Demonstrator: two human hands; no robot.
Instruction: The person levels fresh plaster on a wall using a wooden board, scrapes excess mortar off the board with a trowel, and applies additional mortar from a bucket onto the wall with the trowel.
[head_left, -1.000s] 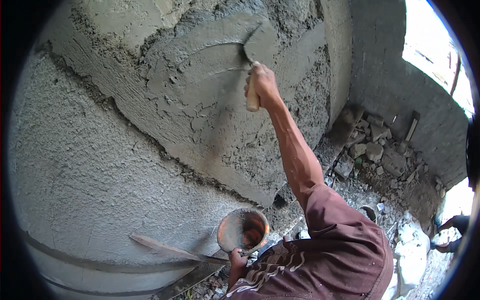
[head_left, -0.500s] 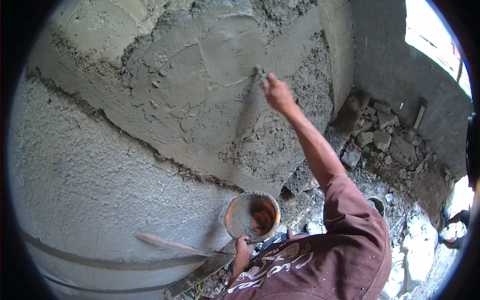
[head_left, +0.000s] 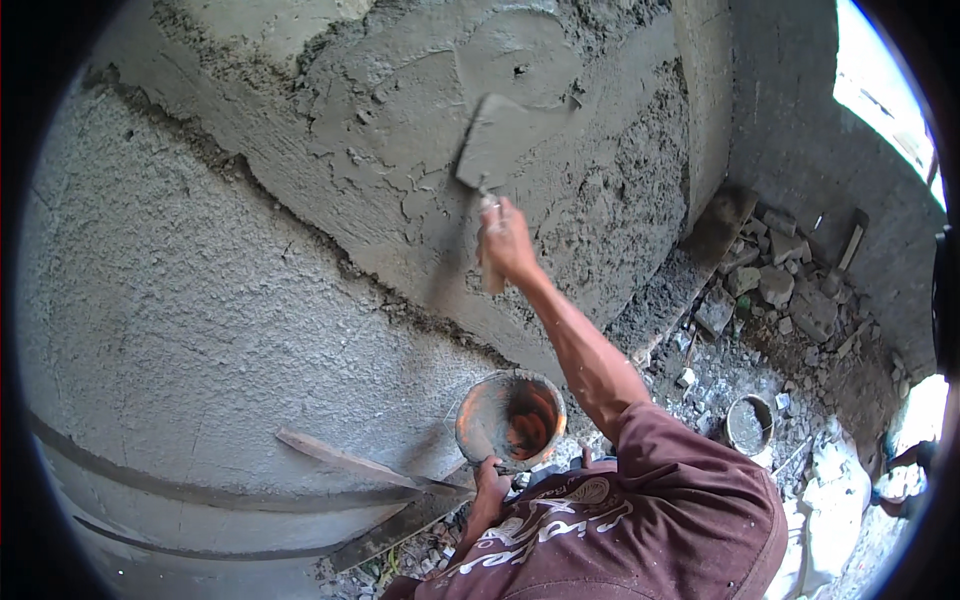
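Observation:
My right hand (head_left: 507, 240) is closed round the wooden handle of a trowel (head_left: 497, 137), whose broad grey blade lies close against wet mortar (head_left: 410, 75) on the wall. Whether the whole blade touches the mortar I cannot tell. Below, my left hand (head_left: 488, 482) grips the near rim of an orange bucket (head_left: 463, 440). Grey mortar coats the bucket's inside, and its opening tilts toward the wall. A thin wire handle hangs at the bucket's left side.
A wooden strip (head_left: 345, 459) leans at the lower left by the rough plastered wall (head_left: 200, 300). Broken stones (head_left: 776, 286) and a hammer (head_left: 850, 243) lie at the right. Nearer stand a small mortar-filled pail (head_left: 750, 425) and white sacks (head_left: 835, 500). Part of another person (head_left: 912, 465) shows at the right edge.
My right hand has moved down and left with the trowel, and its blade now shows flat. My left hand stays on the bucket. The view has shifted slightly.

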